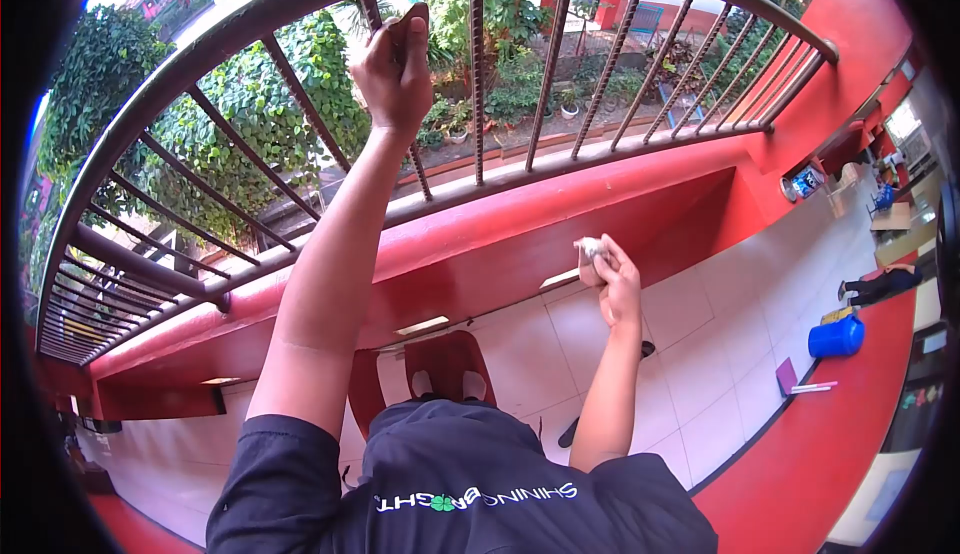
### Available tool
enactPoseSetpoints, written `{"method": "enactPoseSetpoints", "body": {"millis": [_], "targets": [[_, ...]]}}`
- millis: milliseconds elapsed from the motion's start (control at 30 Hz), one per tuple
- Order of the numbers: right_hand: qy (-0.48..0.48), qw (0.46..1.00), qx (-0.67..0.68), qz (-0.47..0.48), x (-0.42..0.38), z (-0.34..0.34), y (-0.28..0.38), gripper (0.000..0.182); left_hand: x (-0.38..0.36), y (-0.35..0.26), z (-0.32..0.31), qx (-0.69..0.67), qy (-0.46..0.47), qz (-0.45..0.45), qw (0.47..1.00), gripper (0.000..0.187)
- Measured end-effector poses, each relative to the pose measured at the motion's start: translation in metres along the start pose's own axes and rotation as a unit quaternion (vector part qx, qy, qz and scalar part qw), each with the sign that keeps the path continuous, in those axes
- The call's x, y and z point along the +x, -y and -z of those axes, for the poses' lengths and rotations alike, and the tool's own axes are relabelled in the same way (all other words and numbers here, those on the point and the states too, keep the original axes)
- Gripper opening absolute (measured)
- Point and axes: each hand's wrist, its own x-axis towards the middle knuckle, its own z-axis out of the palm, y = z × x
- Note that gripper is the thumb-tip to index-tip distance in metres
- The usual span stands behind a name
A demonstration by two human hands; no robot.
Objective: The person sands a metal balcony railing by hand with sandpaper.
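Note:
My left hand [398,74] is raised to the brown metal railing [476,64], its fingers closed round something dark brown and flat at the upper part of one bar; I cannot make out what it is. Lower and to the right, my right hand [615,284] pinches a small crumpled whitish cloth [592,249], held away from the bars. The red ledge [480,209] runs below the railing, between it and me.
Under my feet is a red stool [465,354] on the pale tiled floor [690,354]. To the right are a blue bucket [836,336], a purple dustpan [786,378] and another person [882,282]. Plants [250,104] grow beyond the railing.

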Motion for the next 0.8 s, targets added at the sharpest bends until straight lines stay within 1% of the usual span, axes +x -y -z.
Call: {"method": "enactPoseSetpoints", "body": {"millis": [33,67,100,167,200,233,300,333,400,467,500,533,600,733,800], "targets": [[0.039,0.998,0.044,0.009,0.001,-0.047,0.038,0.04,0.0,0.001,0.003,0.021,0.006,-0.008,1.0,0.029],[0.035,0.996,0.083,0.017,0.017,-0.068,0.051,0.035,0.001,-0.003,0.005,0.024,0.014,-0.015,1.0,0.027],[0.047,0.99,0.129,0.039,0.023,-0.1,0.076,0.034,0.001,-0.002,0.005,0.022,0.014,-0.013,1.0,0.027],[0.077,0.984,0.147,0.072,0.047,-0.145,0.112,0.032,0.002,0.0,0.003,0.004,0.001,-0.046,0.999,0.025],[0.126,0.977,0.143,0.099,0.056,-0.166,0.128,0.031,0.001,-0.003,0.005,0.009,0.014,-0.026,1.0,0.023],[0.138,0.971,0.155,0.115,0.073,-0.185,0.137,0.029,0.001,-0.003,0.005,0.005,0.016,-0.024,1.0,0.023],[0.153,0.961,0.192,0.129,0.084,-0.226,0.161,0.025,0.003,0.001,0.006,0.014,0.018,-0.059,0.998,0.021],[0.165,0.958,0.194,0.136,0.092,-0.239,0.167,0.025,0.004,0.001,0.009,0.027,0.031,-0.072,0.997,0.028],[0.177,0.954,0.195,0.142,0.101,-0.257,0.179,0.024,0.005,0.005,0.01,0.033,0.037,-0.081,0.995,0.026],[0.216,0.946,0.204,0.132,0.105,-0.269,0.187,0.021,0.005,0.006,0.01,0.035,0.042,-0.091,0.994,0.022],[0.217,0.946,0.203,0.133,0.105,-0.273,0.19,0.021,0.005,0.005,0.008,0.035,0.041,-0.091,0.994,0.022],[0.222,0.939,0.227,0.13,0.105,-0.276,0.192,0.02,0.005,0.004,0.006,0.025,0.027,-0.089,0.995,0.018],[0.244,0.926,0.263,0.119,0.109,-0.281,0.194,0.019,0.006,0.003,0.005,0.019,0.009,-0.099,0.995,0.018],[0.234,0.934,0.244,0.119,0.11,-0.285,0.191,0.019,0.005,0.002,0.005,0.015,0.007,-0.096,0.995,0.019],[0.24,0.927,0.262,0.12,0.112,-0.287,0.188,0.025,0.005,0.005,0.004,0.021,0.002,-0.099,0.995,0.019]]}}
